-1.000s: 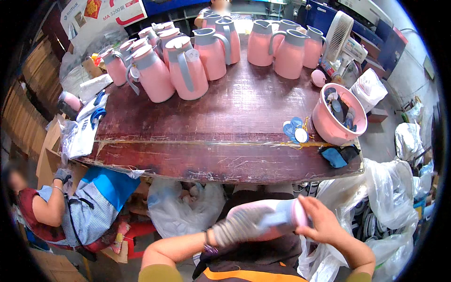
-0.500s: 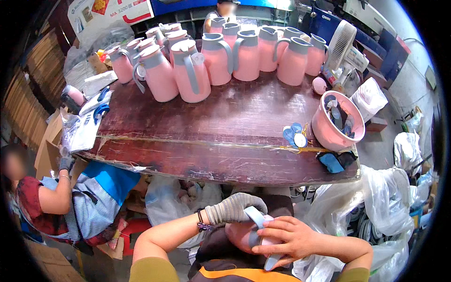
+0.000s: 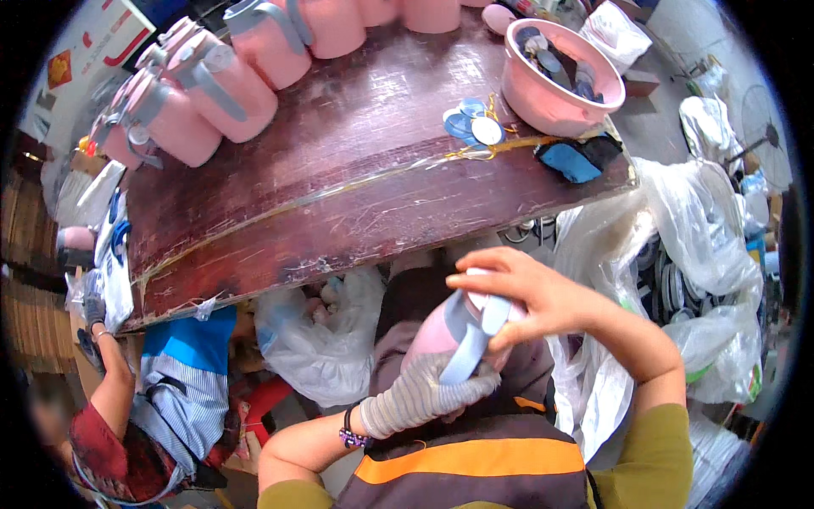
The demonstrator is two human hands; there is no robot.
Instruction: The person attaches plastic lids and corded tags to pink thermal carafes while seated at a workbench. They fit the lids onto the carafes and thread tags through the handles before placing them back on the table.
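Note:
On my lap lies a tilted pink thermos jug (image 3: 433,332) with a light grey handle (image 3: 464,356) and a grey neck. My left hand (image 3: 429,394), in a grey knitted glove, is wrapped round the jug's lower side by the handle; its fingertips are partly hidden. My bare right hand (image 3: 536,293) is at the top end, its thumb and fingers closed around the jug's lid (image 3: 495,314). Part of the lid is hidden behind those fingers.
Ahead is a worn dark red table (image 3: 356,144) with several pink jugs (image 3: 229,89). A pink bucket (image 3: 555,102) of small parts, round tags (image 3: 471,125) and a blue-black cloth (image 3: 573,159) are at its right. Clear plastic bags (image 3: 695,229) stand beside me; a co-worker (image 3: 110,424) sits left.
The head view has turned and dipped. My gloved hand has shifted from the jug's far side to its near side, and my right hand has moved up to the lid end.

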